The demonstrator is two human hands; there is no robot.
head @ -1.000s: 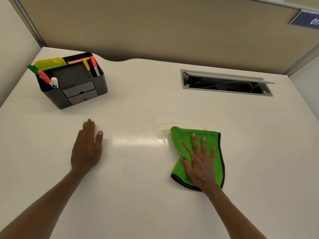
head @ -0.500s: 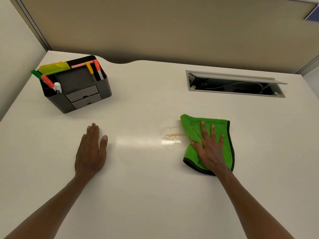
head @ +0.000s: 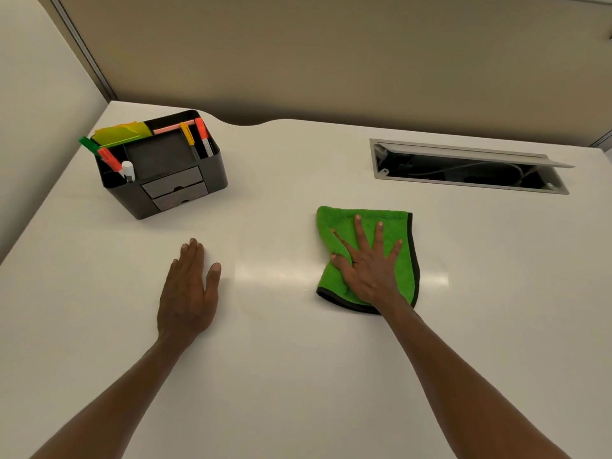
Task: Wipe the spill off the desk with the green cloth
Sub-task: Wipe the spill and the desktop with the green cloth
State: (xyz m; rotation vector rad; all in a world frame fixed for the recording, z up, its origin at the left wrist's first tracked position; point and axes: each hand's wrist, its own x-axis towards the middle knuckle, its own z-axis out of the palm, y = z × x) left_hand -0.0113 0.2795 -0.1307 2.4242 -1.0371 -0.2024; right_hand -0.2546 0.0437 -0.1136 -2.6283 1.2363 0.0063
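I am pressing my right hand [head: 371, 270], fingers spread flat, onto the green cloth [head: 344, 226] mid-desk [head: 298, 376], toward the far edge. The cloth is now covering the yellowish spill visible half a second ago; wiping is progressing. Left hand [head: 188, 293] is lying open, holding nothing.

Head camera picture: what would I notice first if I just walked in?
The bright green cloth right of the desk's middle, with the right hand pressed flat on it, fingers spread. Next, the left hand lying flat on the bare white desk, and the black organizer with colourful markers at the far left.
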